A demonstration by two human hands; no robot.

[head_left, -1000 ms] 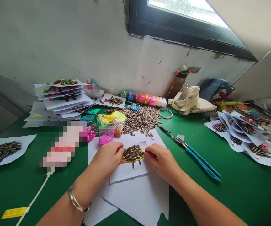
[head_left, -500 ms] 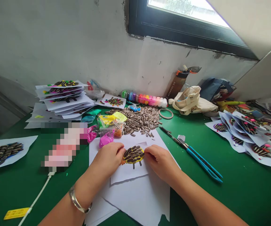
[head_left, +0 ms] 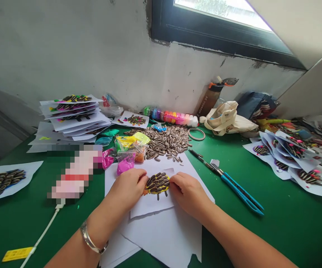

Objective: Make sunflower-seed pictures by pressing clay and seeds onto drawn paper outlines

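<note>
Over green tabletop (head_left: 295,230), left hand (head_left: 130,186) and right hand (head_left: 190,191) curl half-closed, grip unclear; pressing could dislodge the seeds (head_left: 158,183) between.

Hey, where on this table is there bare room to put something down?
On the right, green tabletop shows between the blue-handled tool and the overlapping papers. On the left, another bare patch lies between the lone seed picture and the white cable. It's crowded beyond your left hand and right hand, with coloured bags against the seed pile.
</note>
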